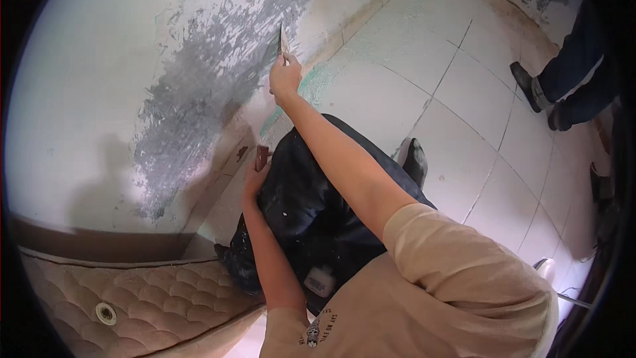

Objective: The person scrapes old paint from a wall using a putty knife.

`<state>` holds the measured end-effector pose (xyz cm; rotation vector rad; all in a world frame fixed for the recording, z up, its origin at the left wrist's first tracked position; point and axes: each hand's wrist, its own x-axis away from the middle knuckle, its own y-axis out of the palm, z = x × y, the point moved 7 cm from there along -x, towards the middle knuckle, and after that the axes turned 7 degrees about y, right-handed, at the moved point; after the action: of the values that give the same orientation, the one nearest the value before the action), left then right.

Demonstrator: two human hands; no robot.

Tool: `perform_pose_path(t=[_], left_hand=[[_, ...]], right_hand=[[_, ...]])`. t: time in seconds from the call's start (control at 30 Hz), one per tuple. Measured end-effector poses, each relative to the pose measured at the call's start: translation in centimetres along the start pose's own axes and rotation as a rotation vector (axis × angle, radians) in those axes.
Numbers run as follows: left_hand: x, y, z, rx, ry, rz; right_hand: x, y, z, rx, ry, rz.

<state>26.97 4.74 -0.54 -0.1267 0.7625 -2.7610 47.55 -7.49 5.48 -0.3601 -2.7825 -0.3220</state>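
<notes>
My right hand (285,78) is closed around a putty knife (283,41), its blade up against the wall (86,93). A large rough grey patch (199,73) with white streaks lies beside the blade, where the pale coating is gone. My left hand (255,176) rests lower, by my knee near the foot of the wall. It grips a small reddish-brown block (263,157), whose exact kind I cannot make out. Dark trousers (311,192) dusted with white specks cover my bent legs between the two arms.
Pale floor tiles (457,126) spread to the right, with greenish dust (318,83) along the skirting (371,10). A quilted beige mattress (165,298) lies at lower left. Another person's legs (576,79) in dark trousers and shoes stand at far right.
</notes>
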Motion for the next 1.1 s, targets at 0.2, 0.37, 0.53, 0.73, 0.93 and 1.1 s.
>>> perform_pose_path(t=[0.2, 0.37, 0.53, 0.73, 0.93, 1.1], left_hand=[[-0.7, 0.1, -1.2, 0.051, -0.051, -0.032], [-0.7, 0.6, -1.1, -0.007, 0.025, -0.068], [-0.1, 0.1, -1.2, 0.02, -0.028, -0.075], [0.0, -0.4, -0.6, 0.001, -0.062, -0.026], [-0.4, 0.3, -1.8, -0.003, -0.08, -0.086], [-0.8, 1.2, -0.2, 0.012, -0.087, -0.09]], right_hand=[[-2.6, -0.6, -0.4, 0.037, -0.135, 0.0], [-2.3, -1.8, -1.1, 0.037, -0.142, -0.109], [0.3, -1.2, -0.4, -0.053, 0.124, -0.169], [-0.1, -1.9, -0.8, 0.008, 0.022, -0.166], [1.0, -2.5, -0.8, -0.037, 0.103, -0.211], [-0.8, -2.3, -0.6, 0.002, 0.013, -0.136]])
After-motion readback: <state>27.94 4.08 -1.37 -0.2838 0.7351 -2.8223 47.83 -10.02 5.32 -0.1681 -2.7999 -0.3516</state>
